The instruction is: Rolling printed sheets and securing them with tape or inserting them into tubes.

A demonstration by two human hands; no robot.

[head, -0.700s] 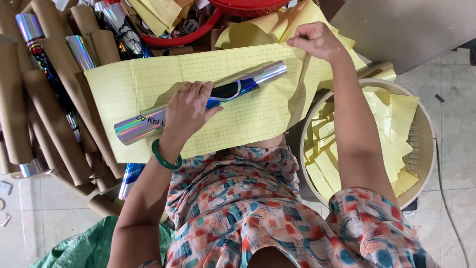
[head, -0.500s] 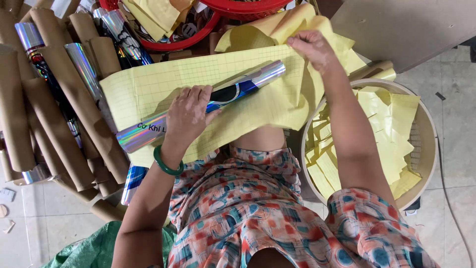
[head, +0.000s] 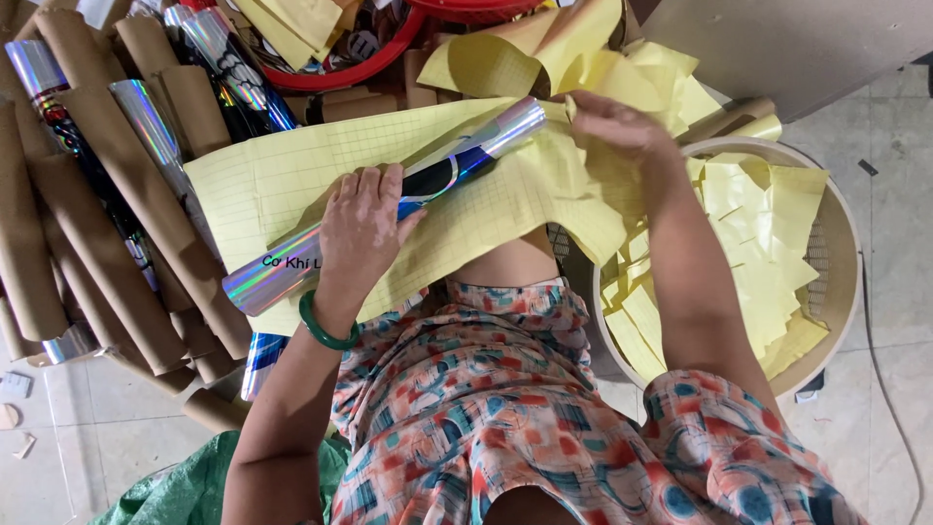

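Head view: the left hand [head: 362, 226] stays pressed flat on the holographic foil roll [head: 389, 204], fingers spread over it, not gripping. That roll lies across the yellow gridded sheet [head: 292, 165] on the lap. The right hand [head: 622, 131] has drawn nearer, fingers loosely curled on the sheet's crumpled edge. Beside it a round basket [head: 836, 292] holds yellow scraps on the tiled floor [head: 894, 175]; cardboard tubes [head: 107, 204] lie beyond.
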